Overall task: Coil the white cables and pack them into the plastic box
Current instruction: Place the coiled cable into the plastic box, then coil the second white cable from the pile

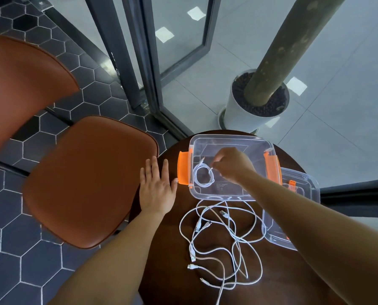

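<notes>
A clear plastic box (232, 140) with orange latches stands at the far side of the round dark table (161, 249). Inside it lies a coiled white cable (200, 180). My right hand (232, 165) is over the box, fingers curled, pinching the end of that coil. My left hand (157, 186) lies flat with straight fingers on the table's left edge, beside the box's orange latch (183, 168). A tangle of loose white cables (223, 241) is spread on the table in front of the box.
The box's clear lid (298, 194) lies to the right, partly under my right forearm. A brown leather chair (84, 179) stands close to the table's left side. A white planter (245, 113) with a trunk stands behind the table by a glass door.
</notes>
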{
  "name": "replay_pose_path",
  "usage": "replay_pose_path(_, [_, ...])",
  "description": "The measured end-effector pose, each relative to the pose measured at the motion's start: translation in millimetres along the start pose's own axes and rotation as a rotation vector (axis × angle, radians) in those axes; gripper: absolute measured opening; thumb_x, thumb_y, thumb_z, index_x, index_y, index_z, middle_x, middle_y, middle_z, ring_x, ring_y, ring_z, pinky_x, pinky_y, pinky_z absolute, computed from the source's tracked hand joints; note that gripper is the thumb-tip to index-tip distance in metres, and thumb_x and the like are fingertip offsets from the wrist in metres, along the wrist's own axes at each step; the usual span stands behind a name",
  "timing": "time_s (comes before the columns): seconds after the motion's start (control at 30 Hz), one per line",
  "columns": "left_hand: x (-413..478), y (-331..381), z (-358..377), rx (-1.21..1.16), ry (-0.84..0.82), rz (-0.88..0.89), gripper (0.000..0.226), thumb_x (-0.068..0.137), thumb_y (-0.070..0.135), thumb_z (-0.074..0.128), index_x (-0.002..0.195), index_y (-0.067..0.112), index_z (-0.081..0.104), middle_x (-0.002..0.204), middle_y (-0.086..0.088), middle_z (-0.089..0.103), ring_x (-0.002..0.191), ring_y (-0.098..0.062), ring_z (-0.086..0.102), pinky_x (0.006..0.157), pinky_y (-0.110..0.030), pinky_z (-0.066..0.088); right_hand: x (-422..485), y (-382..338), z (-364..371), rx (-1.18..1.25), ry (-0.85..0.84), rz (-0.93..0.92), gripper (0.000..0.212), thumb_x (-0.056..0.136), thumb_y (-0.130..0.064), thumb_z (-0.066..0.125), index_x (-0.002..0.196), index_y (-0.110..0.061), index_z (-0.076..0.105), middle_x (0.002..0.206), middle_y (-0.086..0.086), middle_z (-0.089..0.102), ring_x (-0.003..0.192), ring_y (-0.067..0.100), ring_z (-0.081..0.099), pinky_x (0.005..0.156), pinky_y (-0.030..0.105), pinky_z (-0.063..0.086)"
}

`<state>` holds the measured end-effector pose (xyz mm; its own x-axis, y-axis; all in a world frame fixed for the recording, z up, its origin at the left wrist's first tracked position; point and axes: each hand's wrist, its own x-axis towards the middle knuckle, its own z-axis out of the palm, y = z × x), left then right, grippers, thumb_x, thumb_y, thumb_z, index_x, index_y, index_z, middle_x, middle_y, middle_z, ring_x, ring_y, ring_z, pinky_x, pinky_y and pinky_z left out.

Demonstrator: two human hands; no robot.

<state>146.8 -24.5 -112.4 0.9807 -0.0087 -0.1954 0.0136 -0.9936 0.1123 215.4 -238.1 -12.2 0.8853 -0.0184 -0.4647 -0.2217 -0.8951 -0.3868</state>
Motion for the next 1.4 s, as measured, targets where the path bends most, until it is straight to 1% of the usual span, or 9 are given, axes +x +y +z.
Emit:
replay_pose_path(0.4, [-73, 23, -57, -0.076, -0.047, 0.065, 0.056, 0.096, 0.037, 0.053, 0.144, 0.010, 0.043, 0.149, -0.020, 0.042, 0.139, -0.036, 0.039, 0.118, -0.047, 0.030, -99, -3, -30, 0.358, 0.180, -0.029, 0.016, 0.093, -0.025, 0.064, 0.102, -0.017, 0.074, 0.096, -0.001, 0.076, 0.079, 0.016, 0.071, 0.082, 0.033, 0.059])
replay_pose_path(0.53, [-103, 35, -71, -0.260, -0.099, 0.019, 0.036, 0.093, 0.025, 0.056, 0.126, 0.012, 0.060, 0.120, -0.011, 0.059, 0.110, -0.031, 0.056, 0.094, -0.042, 0.047, -137, 15, -18, 0.449, 0.140, 0.026, 0.011, 0.091, -0.022, 0.065, 0.095, -0.018, 0.074, 0.083, -0.003, 0.073, 0.074, 0.019, 0.071, 0.078, 0.037, 0.060])
replay_pose_path(0.7, [-130, 51, -70, -0.385, -0.261, -0.048, 0.035, 0.098, 0.029, 0.050, 0.130, 0.017, 0.058, 0.120, -0.006, 0.061, 0.110, -0.025, 0.059, 0.087, -0.038, 0.048, -163, 51, 12, 0.372, 0.042, 0.141, 0.012, 0.085, -0.026, 0.061, 0.078, -0.021, 0.070, 0.073, -0.005, 0.072, 0.069, 0.019, 0.069, 0.074, 0.041, 0.061])
replay_pose_path(1.0, [-132, 69, -57, -0.451, -0.384, -0.151, 0.041, 0.099, 0.030, 0.052, 0.138, 0.019, 0.053, 0.133, -0.005, 0.058, 0.117, -0.021, 0.059, 0.093, -0.034, 0.050, -164, 89, 55, 0.119, -0.074, 0.169, 0.026, 0.089, -0.035, 0.065, 0.112, -0.023, 0.067, 0.111, 0.000, 0.072, 0.095, 0.024, 0.069, 0.081, 0.035, 0.056])
replay_pose_path(1.13, [-131, 75, -56, -0.574, -0.352, -0.207, 0.033, 0.098, 0.025, 0.052, 0.128, 0.018, 0.061, 0.123, -0.002, 0.064, 0.107, -0.017, 0.062, 0.084, -0.025, 0.045, -155, 85, 73, 0.031, -0.070, 0.099, 0.033, 0.091, -0.037, 0.066, 0.123, -0.029, 0.066, 0.120, 0.000, 0.059, 0.096, 0.025, 0.066, 0.076, 0.033, 0.052])
replay_pose_path(1.23, [-133, 82, -57, -0.650, -0.397, -0.226, 0.024, 0.098, 0.023, 0.048, 0.109, 0.016, 0.068, 0.106, -0.002, 0.069, 0.098, -0.019, 0.062, 0.083, -0.033, 0.045, -146, 82, 80, 0.004, -0.059, 0.074, 0.023, 0.093, -0.035, 0.063, 0.113, -0.028, 0.072, 0.113, 0.000, 0.059, 0.091, 0.024, 0.065, 0.072, 0.031, 0.051])
replay_pose_path(1.3, [-132, 85, -59, -0.803, -0.430, -0.316, 0.025, 0.097, 0.024, 0.046, 0.081, 0.017, 0.063, 0.083, -0.005, 0.065, 0.079, -0.021, 0.060, 0.078, -0.048, 0.048, -144, 78, 81, 0.011, -0.052, 0.053, 0.019, 0.093, -0.033, 0.061, 0.104, -0.025, 0.075, 0.107, 0.000, 0.064, 0.089, 0.023, 0.065, 0.070, 0.030, 0.050])
replay_pose_path(1.37, [-124, 96, -67, -1.116, -0.478, -0.546, 0.029, 0.101, 0.031, 0.047, 0.092, 0.012, 0.067, 0.088, -0.006, 0.069, 0.085, -0.022, 0.067, 0.092, -0.047, 0.055, -145, 76, 74, 0.048, -0.040, 0.005, 0.017, 0.093, -0.030, 0.062, 0.097, -0.023, 0.076, 0.100, 0.000, 0.071, 0.087, 0.022, 0.066, 0.071, 0.031, 0.053])
replay_pose_path(1.4, [-120, 99, -73, -1.280, -0.516, -0.668, 0.032, 0.102, 0.034, 0.048, 0.102, 0.008, 0.066, 0.095, -0.010, 0.071, 0.093, -0.026, 0.069, 0.090, -0.043, 0.056, -148, 74, 72, 0.075, -0.022, -0.028, 0.015, 0.092, -0.029, 0.063, 0.095, -0.022, 0.076, 0.095, 0.000, 0.073, 0.085, 0.021, 0.066, 0.072, 0.032, 0.053])
